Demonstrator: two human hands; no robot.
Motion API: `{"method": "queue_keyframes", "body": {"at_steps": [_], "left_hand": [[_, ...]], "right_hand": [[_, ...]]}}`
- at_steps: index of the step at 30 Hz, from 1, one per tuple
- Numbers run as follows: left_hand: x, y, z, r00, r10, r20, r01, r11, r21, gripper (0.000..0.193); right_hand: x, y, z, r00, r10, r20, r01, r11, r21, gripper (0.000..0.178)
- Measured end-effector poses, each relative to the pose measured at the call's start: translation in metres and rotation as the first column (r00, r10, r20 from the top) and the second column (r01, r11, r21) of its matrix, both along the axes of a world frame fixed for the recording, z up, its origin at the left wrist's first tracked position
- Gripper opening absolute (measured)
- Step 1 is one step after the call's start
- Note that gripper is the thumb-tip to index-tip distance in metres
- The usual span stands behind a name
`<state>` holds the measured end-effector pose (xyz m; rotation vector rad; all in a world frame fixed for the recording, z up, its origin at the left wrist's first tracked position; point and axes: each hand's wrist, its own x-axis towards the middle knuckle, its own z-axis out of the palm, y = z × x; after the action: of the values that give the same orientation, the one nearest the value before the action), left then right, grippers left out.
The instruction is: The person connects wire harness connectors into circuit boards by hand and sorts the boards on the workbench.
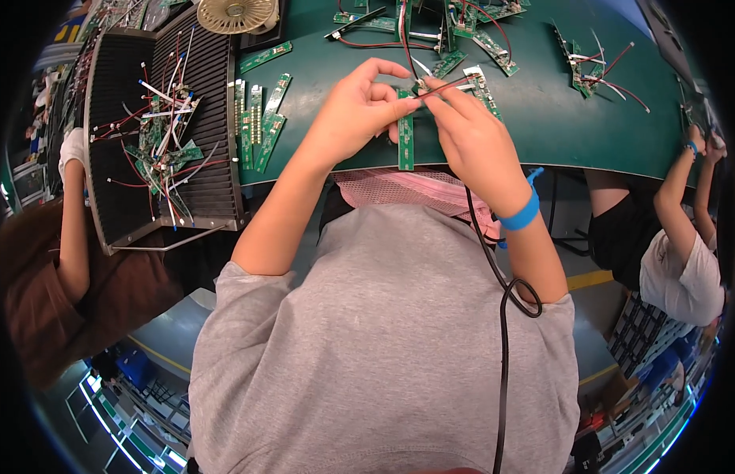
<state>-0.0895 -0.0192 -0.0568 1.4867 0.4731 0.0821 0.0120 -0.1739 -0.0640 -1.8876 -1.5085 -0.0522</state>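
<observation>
Over the green table, my left hand pinches a narrow green circuit board near its upper part, thumb and forefinger closing on it. The lower end of the board hangs down toward the table's front edge. My right hand, with a blue band at its wrist, meets the left at the top of the board. Its thumb and forefinger are closed on a thin red and black wire at the board's upper end. The fingertips hide the exact joint between wire and board.
Green board strips lie left of my hands, and a wired board cluster lies right. A ribbed black rack holding tangled wired boards stands left, below a small fan. A black cable hangs down my front. Co-workers sit on both sides.
</observation>
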Motion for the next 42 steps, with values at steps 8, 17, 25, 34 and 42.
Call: {"method": "queue_keyframes", "body": {"at_steps": [8,17,25,34,42], "left_hand": [[-0.005,0.005,0.002,0.996,-0.083,-0.038,0.084,0.996,0.019,0.029],[-0.005,0.012,0.005,0.993,-0.086,-0.077,0.088,0.996,0.014,0.024],[-0.003,0.004,0.003,0.997,-0.056,0.046,0.067,0.954,-0.293,0.024],[0.003,-0.017,-0.003,0.985,0.022,0.170,0.073,0.841,-0.536,0.019],[0.004,-0.028,-0.005,0.981,0.025,0.190,0.080,0.849,-0.523,0.016]], "right_hand": [[0.008,0.012,0.004,0.999,0.019,0.046,-0.008,0.970,-0.243,0.027],[0.016,0.008,0.012,0.967,0.107,-0.230,-0.175,0.938,-0.298,0.012],[0.027,-0.006,0.020,0.849,0.041,-0.527,-0.182,0.958,-0.219,0.011],[0.009,-0.023,0.021,0.485,-0.025,-0.874,0.024,1.000,-0.015,0.015],[0.005,-0.025,0.027,0.500,-0.066,-0.864,0.078,0.996,-0.031,0.013]]}}
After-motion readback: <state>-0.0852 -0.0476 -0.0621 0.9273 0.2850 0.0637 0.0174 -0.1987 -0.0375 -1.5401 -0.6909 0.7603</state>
